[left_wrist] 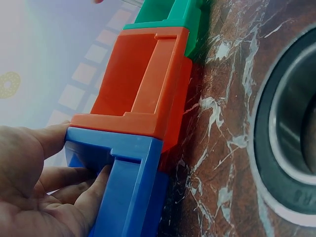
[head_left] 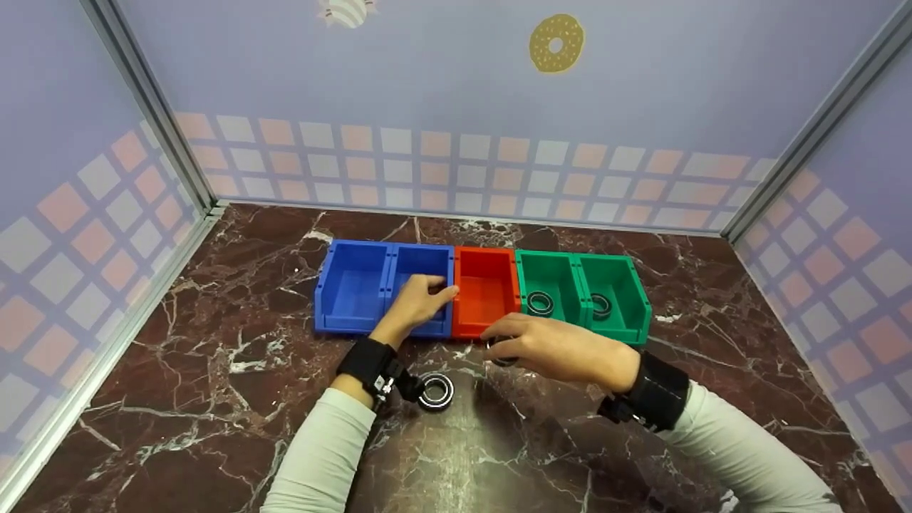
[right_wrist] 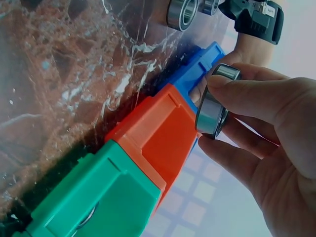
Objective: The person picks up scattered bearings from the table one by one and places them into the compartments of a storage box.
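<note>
My right hand (head_left: 559,349) holds a steel ball bearing (right_wrist: 211,112) between thumb and fingertips, just in front of the red bin (head_left: 469,331). In the right wrist view the bearing is edge-on, its shiny outer ring partly covered by the thumb. My left hand (head_left: 413,306) grips the side wall of the right-hand blue bin (left_wrist: 131,177), thumb at the rim beside the red bin and fingers inside. Another bearing (head_left: 447,392) lies flat on the table near the left wrist. One bearing (head_left: 530,303) sits in the left green bin, another (head_left: 607,306) in the right green bin.
A second blue bin (head_left: 349,324) stands at the left end of the row, and the green bins (head_left: 620,335) form the right end. The row stands on a dark marbled table (head_left: 214,399), enclosed by patterned panels (head_left: 456,92) at the back and sides.
</note>
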`<control>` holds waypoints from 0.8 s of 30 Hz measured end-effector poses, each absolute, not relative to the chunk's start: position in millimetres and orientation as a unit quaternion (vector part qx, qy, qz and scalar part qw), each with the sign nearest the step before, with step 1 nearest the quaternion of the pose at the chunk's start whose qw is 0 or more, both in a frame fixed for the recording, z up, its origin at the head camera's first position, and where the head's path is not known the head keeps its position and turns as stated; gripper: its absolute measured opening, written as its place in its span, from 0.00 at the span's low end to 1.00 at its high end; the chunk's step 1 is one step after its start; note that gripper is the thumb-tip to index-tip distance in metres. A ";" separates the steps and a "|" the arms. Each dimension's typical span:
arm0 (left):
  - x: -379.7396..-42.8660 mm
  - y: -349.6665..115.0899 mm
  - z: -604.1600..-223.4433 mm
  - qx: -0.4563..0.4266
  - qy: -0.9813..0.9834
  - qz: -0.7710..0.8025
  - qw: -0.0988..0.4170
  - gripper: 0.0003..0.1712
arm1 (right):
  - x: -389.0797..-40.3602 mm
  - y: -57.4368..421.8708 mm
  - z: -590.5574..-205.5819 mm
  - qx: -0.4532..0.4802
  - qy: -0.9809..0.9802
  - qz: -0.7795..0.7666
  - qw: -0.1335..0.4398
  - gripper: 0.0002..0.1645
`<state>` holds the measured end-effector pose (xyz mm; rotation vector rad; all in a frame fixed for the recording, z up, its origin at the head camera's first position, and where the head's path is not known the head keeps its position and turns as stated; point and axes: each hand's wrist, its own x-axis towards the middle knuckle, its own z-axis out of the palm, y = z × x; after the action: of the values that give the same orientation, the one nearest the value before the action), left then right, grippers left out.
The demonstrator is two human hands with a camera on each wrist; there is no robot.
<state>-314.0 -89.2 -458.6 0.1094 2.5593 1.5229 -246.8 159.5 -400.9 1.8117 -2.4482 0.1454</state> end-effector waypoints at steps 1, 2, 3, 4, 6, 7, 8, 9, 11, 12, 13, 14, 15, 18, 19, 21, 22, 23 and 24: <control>-313.9 -89.2 -458.4 0.037 0.856 0.510 0.080 0.33 | -247.7 159.1 -400.0 0.594 -0.801 0.050 0.047 0.22; -313.8 -89.3 -458.4 0.037 0.855 0.512 0.081 0.33 | -248.8 158.8 -399.2 0.596 -0.800 0.053 0.048 0.22; -313.9 -89.2 -458.4 0.036 0.854 0.512 0.081 0.33 | -250.1 158.7 -398.7 0.598 -0.798 0.056 0.050 0.22; -313.8 -89.1 -458.3 0.035 0.854 0.513 0.083 0.34 | -251.2 158.3 -398.0 0.598 -0.798 0.058 0.050 0.21; -313.4 -89.3 -458.0 0.033 0.853 0.515 0.086 0.34 | -253.9 157.6 -396.9 0.600 -0.796 0.062 0.051 0.20; -313.2 -89.3 -457.8 0.032 0.852 0.515 0.086 0.34 | -255.0 157.0 -396.3 0.602 -0.795 0.064 0.052 0.20; -313.0 -89.4 -457.6 0.031 0.852 0.516 0.087 0.34 | -256.0 156.5 -395.7 0.602 -0.794 0.065 0.053 0.19; -312.8 -89.4 -457.4 0.031 0.851 0.516 0.087 0.34 | -257.0 156.0 -395.4 0.603 -0.793 0.066 0.054 0.19; -312.4 -89.7 -457.5 0.030 0.850 0.518 0.088 0.34 | -258.5 155.1 -394.5 0.602 -0.794 0.068 0.054 0.19; -312.2 -89.7 -457.3 0.030 0.850 0.519 0.089 0.34 | -259.4 154.7 -394.4 0.602 -0.794 0.068 0.055 0.18; -312.2 -89.7 -457.2 0.031 0.850 0.519 0.088 0.34 | -260.0 154.4 -394.0 0.601 -0.794 0.069 0.057 0.18; -312.1 -89.8 -457.2 0.032 0.850 0.519 0.087 0.34 | -260.8 154.1 -394.0 0.600 -0.795 0.068 0.059 0.18; -312.1 -89.9 -457.1 0.033 0.850 0.519 0.086 0.34 | -261.8 153.9 -393.9 0.600 -0.795 0.067 0.062 0.18; -312.1 -90.0 -456.8 0.035 0.851 0.518 0.085 0.34 | -264.8 153.2 -393.2 0.598 -0.796 0.064 0.071 0.18; -312.2 -90.1 -456.7 0.036 0.852 0.515 0.084 0.33 | -266.0 153.0 -393.0 0.599 -0.795 0.064 0.074 0.18; -312.4 -90.2 -456.7 0.036 0.855 0.511 0.083 0.33 | -268.5 152.7 -392.6 0.600 -0.793 0.067 0.078 0.19; -312.5 -90.2 -456.5 0.035 0.856 0.510 0.083 0.33 | -269.7 152.6 -392.5 0.601 -0.793 0.068 0.079 0.19; -312.5 -90.2 -456.3 0.037 0.857 0.508 0.082 0.33 | -271.0 152.6 -392.7 0.602 -0.792 0.069 0.081 0.19; -312.4 -90.3 -456.2 0.037 0.858 0.506 0.082 0.33 | -272.3 152.6 -392.8 0.602 -0.791 0.070 0.081 0.18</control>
<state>-312.4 -90.3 -456.2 0.1116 2.5622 1.5116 -272.3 152.6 -392.8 1.8008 -2.3639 0.2107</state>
